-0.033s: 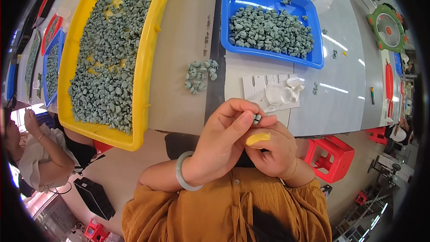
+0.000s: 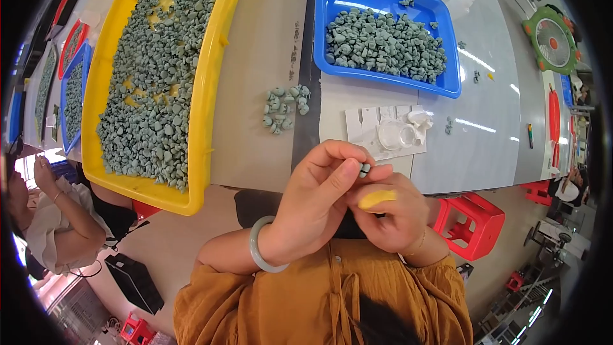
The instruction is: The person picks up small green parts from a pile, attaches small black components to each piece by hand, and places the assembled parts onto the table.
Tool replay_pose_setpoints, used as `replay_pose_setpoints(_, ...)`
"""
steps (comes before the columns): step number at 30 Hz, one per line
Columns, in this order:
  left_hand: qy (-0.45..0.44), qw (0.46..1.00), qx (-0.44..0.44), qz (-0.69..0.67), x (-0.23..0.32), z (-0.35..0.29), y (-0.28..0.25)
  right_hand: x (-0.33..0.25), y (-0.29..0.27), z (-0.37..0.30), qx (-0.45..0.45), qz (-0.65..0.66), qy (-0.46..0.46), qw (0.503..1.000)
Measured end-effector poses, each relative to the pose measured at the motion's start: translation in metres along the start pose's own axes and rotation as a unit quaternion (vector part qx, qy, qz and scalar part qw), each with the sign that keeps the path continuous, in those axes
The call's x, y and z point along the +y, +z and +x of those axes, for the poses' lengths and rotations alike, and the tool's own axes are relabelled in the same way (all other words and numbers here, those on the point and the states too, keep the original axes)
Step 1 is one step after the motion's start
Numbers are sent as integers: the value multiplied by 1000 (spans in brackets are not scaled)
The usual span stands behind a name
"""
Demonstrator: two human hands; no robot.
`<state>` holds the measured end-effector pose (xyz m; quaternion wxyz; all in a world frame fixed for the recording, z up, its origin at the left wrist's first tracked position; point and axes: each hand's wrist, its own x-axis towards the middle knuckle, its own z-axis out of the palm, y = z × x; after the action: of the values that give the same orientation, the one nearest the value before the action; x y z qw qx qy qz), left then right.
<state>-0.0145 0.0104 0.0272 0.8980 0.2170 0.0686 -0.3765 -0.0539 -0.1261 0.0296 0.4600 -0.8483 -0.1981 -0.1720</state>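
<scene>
Between thumb and fingers, my left hand (image 2: 313, 201) pinches a small grey-green pebble-like piece (image 2: 364, 170) with a dark line across it. My right hand (image 2: 399, 222) is curled close beside it, fingers bent inward; what they hold, if anything, is hidden. A yellow cover (image 2: 377, 199) wraps the right thumb. Just beyond the hands lies a white slotted block (image 2: 361, 129) with a clear round cup (image 2: 397, 134) and crumpled white material (image 2: 419, 119) on it. A small cluster of similar grey-green pieces (image 2: 278, 115) rests on the table to the left.
A yellow tray (image 2: 199, 115) full of grey-green pieces stands left; a blue tray (image 2: 391, 76) holding more stands ahead. Few loose pieces (image 2: 449, 126) lie right. Farther off are a green fan (image 2: 552, 41), a red stool (image 2: 476, 227) and another person (image 2: 70, 223) at left.
My right hand has shifted slightly right and down, away from the left hand. The pinched piece has turned a little in the left fingers.
</scene>
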Motion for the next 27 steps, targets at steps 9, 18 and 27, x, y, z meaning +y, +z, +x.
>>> replay_pose_setpoints(9,81,946,-47,311,5,-6,-6,-1,-21,-7,51,-5,11,999)
replay_pose_setpoints(18,18,952,-74,297,8,-4,-11,-3,-27,-9,-12,64,65,996)
replay_pose_setpoints(27,-29,940,-132,312,10,2,-12,7,-34,-6,-15,161,110,981)
